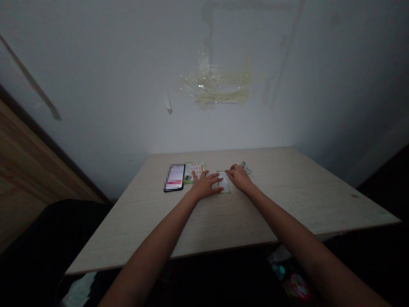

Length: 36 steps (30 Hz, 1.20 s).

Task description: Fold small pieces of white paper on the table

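A small printed paper (224,184) with a yellowish-green border lies flat on the table between my hands. My left hand (203,185) rests with its fingers spread, the fingertips on the paper's left side. At the upper right corner of the sheet, my right hand (240,177) has its fingertips pressed together on the edge. Just beyond that hand a small patterned piece (246,166) pokes out, partly hidden; whether the hand touches it I cannot tell. Left of my left hand lies a colourful printed leaflet (194,168), partly covered by the fingers.
A phone (174,178) with a lit screen lies beside the leaflet. The pale wooden table (271,213) meets a grey wall (128,85) carrying old clear tape (220,87). Below the front edge, a red round item (299,285) shows in the dark at right.
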Each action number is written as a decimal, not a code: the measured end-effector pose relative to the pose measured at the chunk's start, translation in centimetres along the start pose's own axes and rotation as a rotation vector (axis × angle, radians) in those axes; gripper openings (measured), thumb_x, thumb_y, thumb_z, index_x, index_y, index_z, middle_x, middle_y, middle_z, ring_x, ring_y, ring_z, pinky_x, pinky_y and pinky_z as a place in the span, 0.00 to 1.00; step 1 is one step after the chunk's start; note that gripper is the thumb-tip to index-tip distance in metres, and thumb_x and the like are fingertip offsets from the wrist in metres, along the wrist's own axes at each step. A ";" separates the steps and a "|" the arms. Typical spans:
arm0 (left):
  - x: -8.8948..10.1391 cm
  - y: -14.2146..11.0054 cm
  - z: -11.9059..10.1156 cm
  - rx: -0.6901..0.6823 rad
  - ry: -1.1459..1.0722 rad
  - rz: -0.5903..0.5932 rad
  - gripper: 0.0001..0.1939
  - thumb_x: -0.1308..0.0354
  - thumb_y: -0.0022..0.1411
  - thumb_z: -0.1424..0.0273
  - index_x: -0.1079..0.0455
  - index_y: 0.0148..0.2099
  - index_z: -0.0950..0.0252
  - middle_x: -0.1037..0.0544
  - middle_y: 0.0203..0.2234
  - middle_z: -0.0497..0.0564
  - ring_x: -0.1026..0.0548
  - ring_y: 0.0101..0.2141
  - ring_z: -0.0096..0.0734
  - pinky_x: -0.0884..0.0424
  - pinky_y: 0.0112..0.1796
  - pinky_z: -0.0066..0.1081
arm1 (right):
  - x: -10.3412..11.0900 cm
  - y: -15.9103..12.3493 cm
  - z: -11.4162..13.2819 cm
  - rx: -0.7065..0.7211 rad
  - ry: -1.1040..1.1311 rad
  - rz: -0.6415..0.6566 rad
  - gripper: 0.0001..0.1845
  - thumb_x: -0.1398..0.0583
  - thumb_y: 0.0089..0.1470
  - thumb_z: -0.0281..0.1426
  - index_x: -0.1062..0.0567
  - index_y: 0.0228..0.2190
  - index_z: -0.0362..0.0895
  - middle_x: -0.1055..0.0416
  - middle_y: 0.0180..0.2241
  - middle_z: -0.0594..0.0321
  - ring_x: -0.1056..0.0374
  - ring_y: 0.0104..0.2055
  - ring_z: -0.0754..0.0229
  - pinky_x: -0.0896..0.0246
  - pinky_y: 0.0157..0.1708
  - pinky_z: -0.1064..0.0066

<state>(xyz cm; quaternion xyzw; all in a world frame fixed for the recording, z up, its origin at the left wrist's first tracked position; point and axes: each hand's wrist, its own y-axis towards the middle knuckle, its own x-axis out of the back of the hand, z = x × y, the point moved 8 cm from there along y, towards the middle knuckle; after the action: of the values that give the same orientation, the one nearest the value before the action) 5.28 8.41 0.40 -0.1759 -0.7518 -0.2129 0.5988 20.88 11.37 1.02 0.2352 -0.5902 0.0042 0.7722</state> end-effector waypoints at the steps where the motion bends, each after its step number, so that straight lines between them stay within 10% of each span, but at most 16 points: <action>1: 0.0 0.0 0.0 -0.001 0.000 0.000 0.28 0.50 0.60 0.41 0.37 0.61 0.36 0.39 0.66 0.38 0.49 0.66 0.61 0.78 0.53 0.79 | 0.0 0.0 0.1 -0.004 -0.017 0.007 0.17 0.46 0.65 0.35 0.22 0.50 0.48 0.31 0.47 0.52 0.37 0.49 0.52 0.42 0.53 0.58; 36: 0.2 -0.5 -0.4 -0.021 0.031 -0.060 0.27 0.51 0.63 0.44 0.38 0.63 0.36 0.37 0.65 0.39 0.49 0.66 0.58 0.82 0.53 0.75 | 0.3 -0.4 -0.5 0.000 0.168 -0.050 0.12 0.40 0.60 0.35 0.18 0.41 0.47 0.25 0.43 0.57 0.33 0.48 0.55 0.39 0.52 0.59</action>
<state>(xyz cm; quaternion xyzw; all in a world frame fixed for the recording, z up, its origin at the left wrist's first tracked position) 5.33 7.76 0.57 -0.1563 -0.7452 -0.2410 0.6018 21.53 11.09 1.09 0.2486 -0.5174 0.0048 0.8188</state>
